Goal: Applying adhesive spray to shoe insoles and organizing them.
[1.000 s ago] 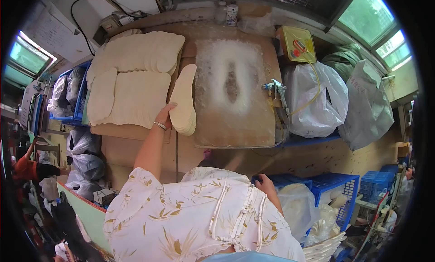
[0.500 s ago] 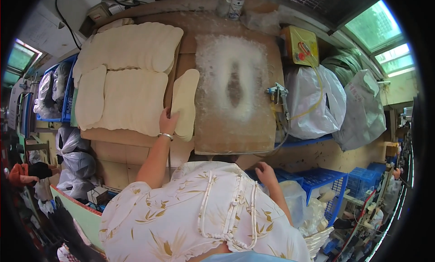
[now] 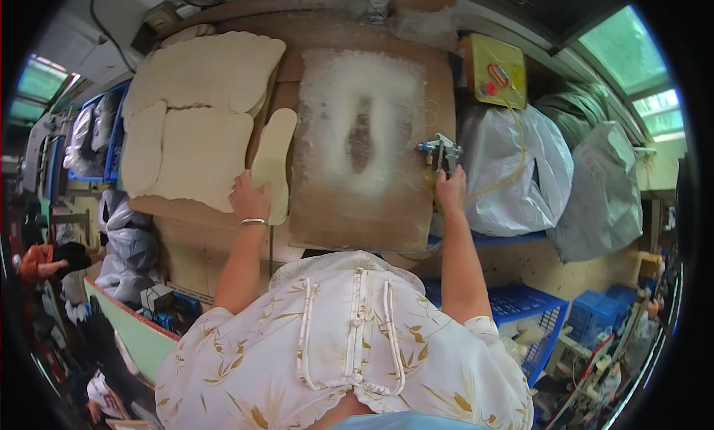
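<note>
You reach both bare arms (image 3: 242, 270) out in front, well apart. Your left grip (image 3: 251, 199) has its back facing up. Your right grip (image 3: 451, 189) points its fingers (image 3: 458, 178) forward.

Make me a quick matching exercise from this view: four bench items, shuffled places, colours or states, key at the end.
Column 1
1. Spray gun
2. Narrow stack of cream sole-shaped pieces
3. Whitened sheet
4. Boxy container

Column 2
A. Has a dark sole-shaped patch in its middle
B. At the right hand
C. Yellow, with a red object on top
D. At the left hand

Pairs: 1-B, 2-D, 3-A, 4-C
</note>
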The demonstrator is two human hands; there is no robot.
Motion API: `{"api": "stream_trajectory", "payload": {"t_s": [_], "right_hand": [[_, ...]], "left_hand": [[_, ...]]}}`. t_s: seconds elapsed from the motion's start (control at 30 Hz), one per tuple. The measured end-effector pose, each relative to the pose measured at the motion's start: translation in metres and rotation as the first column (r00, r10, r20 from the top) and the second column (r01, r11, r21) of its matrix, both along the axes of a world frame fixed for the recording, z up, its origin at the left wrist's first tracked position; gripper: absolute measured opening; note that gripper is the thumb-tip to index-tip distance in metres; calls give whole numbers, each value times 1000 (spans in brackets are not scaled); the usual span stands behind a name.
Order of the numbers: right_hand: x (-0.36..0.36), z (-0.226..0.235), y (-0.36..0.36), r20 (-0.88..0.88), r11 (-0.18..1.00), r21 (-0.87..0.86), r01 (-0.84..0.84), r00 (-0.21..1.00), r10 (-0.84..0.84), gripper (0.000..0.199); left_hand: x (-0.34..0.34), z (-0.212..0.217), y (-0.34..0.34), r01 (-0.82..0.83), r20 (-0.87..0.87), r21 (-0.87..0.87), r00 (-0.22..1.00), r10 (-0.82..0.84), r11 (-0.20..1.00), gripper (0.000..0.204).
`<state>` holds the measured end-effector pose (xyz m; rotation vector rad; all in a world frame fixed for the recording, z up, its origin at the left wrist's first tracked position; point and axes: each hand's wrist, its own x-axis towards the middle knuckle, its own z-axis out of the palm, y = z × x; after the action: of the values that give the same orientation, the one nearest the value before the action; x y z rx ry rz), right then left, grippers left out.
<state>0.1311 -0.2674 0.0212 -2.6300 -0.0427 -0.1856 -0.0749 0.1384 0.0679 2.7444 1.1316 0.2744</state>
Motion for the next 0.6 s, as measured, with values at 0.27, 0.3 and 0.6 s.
{"api": "stream_trajectory", "payload": {"t_s": [0.27, 0.3, 0.6], "right_hand": [[59, -23, -38, -287, 1000, -22, 9, 958, -15, 43], [66, -24, -46, -285, 1000, -25, 14, 958, -20, 43], [36, -3, -54, -50, 941, 308, 140, 990, -131, 37]], "left_hand": [[9, 38, -2, 219, 555, -704, 764, 330, 676, 15], [11, 43, -8, 297, 570, -763, 729, 380, 574, 15], [77, 9, -71, 510, 484, -854, 700, 525, 108, 20]]}}
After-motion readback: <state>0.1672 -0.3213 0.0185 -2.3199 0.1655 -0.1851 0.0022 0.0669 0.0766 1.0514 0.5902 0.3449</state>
